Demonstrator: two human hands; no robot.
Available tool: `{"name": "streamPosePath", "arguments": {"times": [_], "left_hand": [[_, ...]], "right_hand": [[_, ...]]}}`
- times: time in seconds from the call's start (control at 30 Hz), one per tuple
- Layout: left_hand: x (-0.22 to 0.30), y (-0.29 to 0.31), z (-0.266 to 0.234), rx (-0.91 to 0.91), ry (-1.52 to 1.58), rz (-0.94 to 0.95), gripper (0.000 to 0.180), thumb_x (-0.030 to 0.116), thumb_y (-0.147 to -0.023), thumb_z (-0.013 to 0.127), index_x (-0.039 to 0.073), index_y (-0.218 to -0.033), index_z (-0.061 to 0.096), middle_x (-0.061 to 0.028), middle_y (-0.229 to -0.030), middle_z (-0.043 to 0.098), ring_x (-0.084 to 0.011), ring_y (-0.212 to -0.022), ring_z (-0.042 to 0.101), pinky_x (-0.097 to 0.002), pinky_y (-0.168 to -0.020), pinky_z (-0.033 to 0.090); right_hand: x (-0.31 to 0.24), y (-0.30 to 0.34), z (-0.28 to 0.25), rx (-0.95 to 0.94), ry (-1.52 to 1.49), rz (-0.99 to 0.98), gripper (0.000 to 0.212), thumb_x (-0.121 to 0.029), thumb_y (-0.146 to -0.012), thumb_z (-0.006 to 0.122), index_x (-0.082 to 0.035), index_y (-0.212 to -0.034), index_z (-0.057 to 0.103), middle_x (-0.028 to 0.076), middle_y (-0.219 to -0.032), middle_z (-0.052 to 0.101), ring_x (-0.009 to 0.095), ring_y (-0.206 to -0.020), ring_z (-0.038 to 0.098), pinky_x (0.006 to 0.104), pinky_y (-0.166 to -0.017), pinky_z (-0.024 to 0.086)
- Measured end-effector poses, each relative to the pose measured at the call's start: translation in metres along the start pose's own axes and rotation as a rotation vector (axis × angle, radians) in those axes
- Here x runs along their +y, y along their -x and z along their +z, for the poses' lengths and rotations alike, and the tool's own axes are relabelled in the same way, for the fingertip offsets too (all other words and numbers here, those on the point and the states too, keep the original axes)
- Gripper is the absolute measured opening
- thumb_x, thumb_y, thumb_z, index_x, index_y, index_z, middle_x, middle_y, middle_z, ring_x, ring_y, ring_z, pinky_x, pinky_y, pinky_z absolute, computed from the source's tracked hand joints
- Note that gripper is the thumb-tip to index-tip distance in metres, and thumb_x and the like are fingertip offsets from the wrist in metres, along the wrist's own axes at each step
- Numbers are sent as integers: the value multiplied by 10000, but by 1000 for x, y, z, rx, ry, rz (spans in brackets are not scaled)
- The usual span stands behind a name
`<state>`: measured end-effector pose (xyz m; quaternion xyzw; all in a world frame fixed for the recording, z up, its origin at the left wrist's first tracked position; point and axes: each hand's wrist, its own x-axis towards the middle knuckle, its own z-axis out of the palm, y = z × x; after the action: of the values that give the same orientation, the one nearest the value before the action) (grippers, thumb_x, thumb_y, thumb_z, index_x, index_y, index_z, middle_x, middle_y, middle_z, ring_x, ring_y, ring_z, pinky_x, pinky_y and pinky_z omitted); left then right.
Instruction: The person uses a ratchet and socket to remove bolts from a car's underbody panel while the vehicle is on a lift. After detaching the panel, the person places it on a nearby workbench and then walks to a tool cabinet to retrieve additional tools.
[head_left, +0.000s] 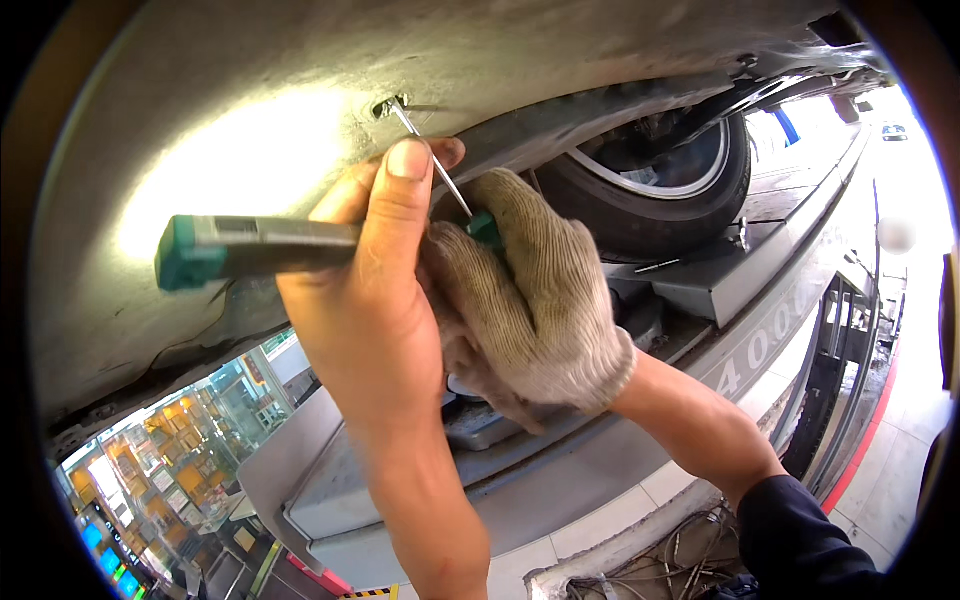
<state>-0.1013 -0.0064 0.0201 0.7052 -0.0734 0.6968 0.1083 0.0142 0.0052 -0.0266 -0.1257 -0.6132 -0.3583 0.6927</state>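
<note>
Overhead, grey car underbody on lift ramp, shop bg.

Overhead, the grey car underbody closes off everything from nine to one o'clock; the hands press close beneath it. The screwdriver shaft runs up to a small hole at twelve o'clock. At two o'clock the tyre and the lift ramp block the way. Between underbody and ramp, a gap opens toward seven o'clock, above the shop floor below.
</note>
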Motion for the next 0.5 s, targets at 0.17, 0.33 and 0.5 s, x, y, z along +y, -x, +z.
{"name": "streamPosePath", "arguments": {"times": [0.17, 0.33, 0.5], "left_hand": [[-13, -4, 7, -17, 233, -87, 262, 228, -965, 705, -28, -967, 758, 33, -777, 599, -50, -747, 456, -218, -703, 331], [-19, -1, 19, 26, 343, -67, 291, 274, -957, 713, -12, -963, 765, 37, -768, 584, -46, -724, 440, -212, -678, 333], [-9, 7, 4, 6, 134, -158, 305, 285, -977, 673, 0, -870, 672, -8, -759, 570, -62, -637, 530, -217, -556, 420]], "right_hand": [[-9, -18, -31, -217, -607, 590, 320, -269, -1016, 613, 34, -917, 645, 52, -756, 673, 109, -666, 625, 304, -577, 501], [-30, -16, -36, -124, -194, 367, 248, -192, -970, 673, 30, -1078, 653, 54, -789, 664, 104, -672, 633, 264, -564, 489], [-23, 0, -32, -42, -17, 118, 225, -165, -938, 695, 31, -1039, 651, 76, -827, 674, 106, -695, 637, 260, -592, 493]]}}
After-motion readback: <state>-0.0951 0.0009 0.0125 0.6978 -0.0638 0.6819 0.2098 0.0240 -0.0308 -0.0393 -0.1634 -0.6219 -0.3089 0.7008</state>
